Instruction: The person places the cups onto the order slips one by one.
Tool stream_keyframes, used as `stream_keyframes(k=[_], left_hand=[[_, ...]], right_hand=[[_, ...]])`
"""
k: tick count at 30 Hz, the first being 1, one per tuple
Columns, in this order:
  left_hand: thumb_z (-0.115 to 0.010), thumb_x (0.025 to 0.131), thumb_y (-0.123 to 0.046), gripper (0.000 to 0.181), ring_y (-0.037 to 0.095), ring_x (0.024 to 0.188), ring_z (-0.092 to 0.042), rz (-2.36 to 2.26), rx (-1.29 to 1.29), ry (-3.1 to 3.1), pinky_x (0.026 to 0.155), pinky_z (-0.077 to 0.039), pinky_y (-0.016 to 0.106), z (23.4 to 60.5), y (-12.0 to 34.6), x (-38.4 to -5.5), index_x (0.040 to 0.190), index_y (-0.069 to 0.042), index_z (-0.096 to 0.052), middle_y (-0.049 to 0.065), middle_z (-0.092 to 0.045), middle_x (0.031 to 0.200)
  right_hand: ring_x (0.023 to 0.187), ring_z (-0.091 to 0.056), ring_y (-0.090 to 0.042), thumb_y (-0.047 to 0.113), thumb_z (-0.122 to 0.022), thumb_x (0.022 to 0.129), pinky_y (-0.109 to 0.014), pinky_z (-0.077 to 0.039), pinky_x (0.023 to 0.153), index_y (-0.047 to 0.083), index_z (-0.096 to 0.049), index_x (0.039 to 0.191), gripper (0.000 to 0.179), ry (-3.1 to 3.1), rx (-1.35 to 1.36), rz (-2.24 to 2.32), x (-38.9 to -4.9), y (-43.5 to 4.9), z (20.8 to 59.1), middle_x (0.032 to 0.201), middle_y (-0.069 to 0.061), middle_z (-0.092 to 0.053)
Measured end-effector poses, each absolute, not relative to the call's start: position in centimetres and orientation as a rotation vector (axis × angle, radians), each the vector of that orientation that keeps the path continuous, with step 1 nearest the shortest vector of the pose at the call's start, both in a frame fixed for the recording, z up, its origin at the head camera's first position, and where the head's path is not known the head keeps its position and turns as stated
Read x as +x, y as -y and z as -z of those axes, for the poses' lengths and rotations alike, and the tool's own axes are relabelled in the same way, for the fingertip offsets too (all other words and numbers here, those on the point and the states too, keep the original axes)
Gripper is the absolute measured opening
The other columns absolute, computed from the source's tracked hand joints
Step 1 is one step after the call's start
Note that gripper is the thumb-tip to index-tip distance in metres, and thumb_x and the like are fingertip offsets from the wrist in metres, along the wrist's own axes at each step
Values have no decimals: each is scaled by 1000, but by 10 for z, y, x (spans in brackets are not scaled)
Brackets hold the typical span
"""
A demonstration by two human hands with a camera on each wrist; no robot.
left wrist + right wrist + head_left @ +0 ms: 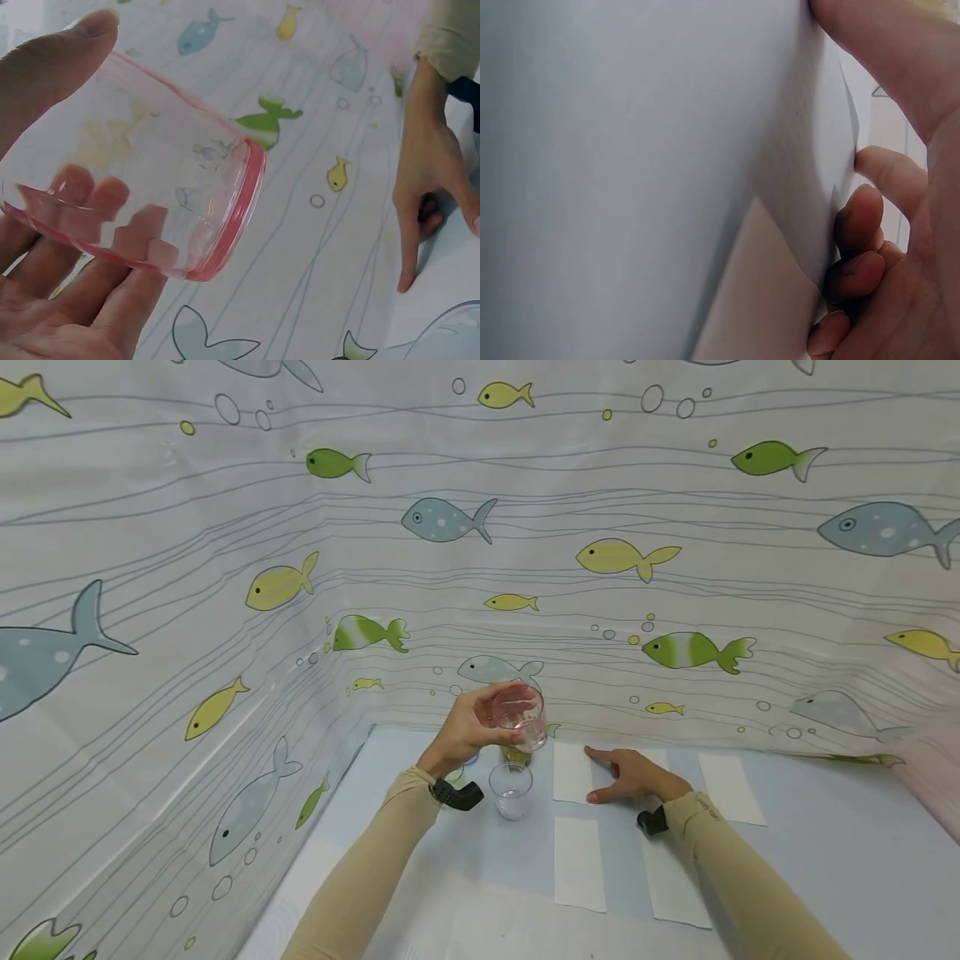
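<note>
My left hand (468, 727) grips a clear cup with pink tinting (520, 717) and holds it tilted above the table. In the left wrist view, the thumb lies over the cup (150, 172) and the fingers show through its wall from below; it looks empty. A clear glass (511, 795) stands beneath, with a yellowish cup (516, 755) behind it. My right hand (636, 774) touches a white paper rectangle (570, 775), index finger stretched to its far part and thumb near its closer edge. The other right-hand fingers (859, 277) are curled.
More white rectangles lie on the light-blue table: one in front (579, 864), one under the right forearm (675, 881), one at right (733, 789). A greenish-rimmed cup (454, 774) is partly hidden behind the left wrist. Fish-print curtain (480, 568) surrounds the table's far and left sides.
</note>
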State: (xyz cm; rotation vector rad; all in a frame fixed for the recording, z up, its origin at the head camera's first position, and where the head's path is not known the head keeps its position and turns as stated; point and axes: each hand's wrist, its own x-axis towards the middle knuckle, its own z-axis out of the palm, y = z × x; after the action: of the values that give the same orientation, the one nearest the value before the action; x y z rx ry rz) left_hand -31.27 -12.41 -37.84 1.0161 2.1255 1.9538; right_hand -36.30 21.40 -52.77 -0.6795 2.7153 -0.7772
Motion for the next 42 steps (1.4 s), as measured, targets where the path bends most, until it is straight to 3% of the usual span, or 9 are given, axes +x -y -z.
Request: stream_keyframes(k=[6, 9, 17, 28, 34, 42], left_hand=[[-80, 88, 9, 71, 40, 144, -55, -1989, 984, -2012, 120, -46, 51, 384, 109, -343, 153, -5, -54, 26, -56, 154], [-79, 90, 8, 69, 40, 143, -56, -1974, 950, -2024, 119, -46, 53, 389, 101, -354, 153, -7, -55, 25, -57, 154], [-81, 90, 3, 66, 34, 140, -61, -1893, 910, -2090, 117, -50, 45, 404, 73, -374, 150, -9, -58, 15, -64, 150], [-79, 89, 10, 66, 41, 142, -57, -1863, 856, -2059, 121, -46, 46, 432, 47, -385, 149, 1, -55, 26, -58, 152], [-83, 88, 5, 67, 48, 142, -53, -1779, 732, -2095, 114, -54, 39, 446, 43, -389, 148, 1, -56, 29, -58, 150], [-85, 87, 2, 68, 44, 138, -58, -1683, 661, -2122, 107, -58, 34, 455, 38, -390, 147, 3, -55, 25, -62, 146]], right_hand=[[76, -43, -16, 57, -91, 78, -27, -32, 64, 12, -42, 163, 107, -2718, -678, 759, -363, -214, 530, 80, 0, -44], [75, -43, -16, 57, -91, 78, -28, -32, 64, 12, -42, 163, 107, -2721, -678, 751, -363, -214, 530, 80, -1, -43], [78, -45, -17, 59, -91, 77, -30, -33, 66, 17, -42, 164, 107, -2715, -606, 746, -365, -213, 532, 82, -2, -45], [80, -45, -17, 57, -91, 78, -30, -35, 67, 16, -42, 163, 106, -2714, -629, 754, -365, -212, 531, 83, -1, -43], [81, -46, -18, 54, -92, 78, -31, -36, 67, 15, -43, 163, 105, -2719, -604, 776, -363, -210, 527, 85, -3, -45], [80, -46, -16, 56, -92, 77, -29, -36, 65, 14, -43, 163, 107, -2721, -590, 765, -365, -213, 525, 84, -1, -47]])
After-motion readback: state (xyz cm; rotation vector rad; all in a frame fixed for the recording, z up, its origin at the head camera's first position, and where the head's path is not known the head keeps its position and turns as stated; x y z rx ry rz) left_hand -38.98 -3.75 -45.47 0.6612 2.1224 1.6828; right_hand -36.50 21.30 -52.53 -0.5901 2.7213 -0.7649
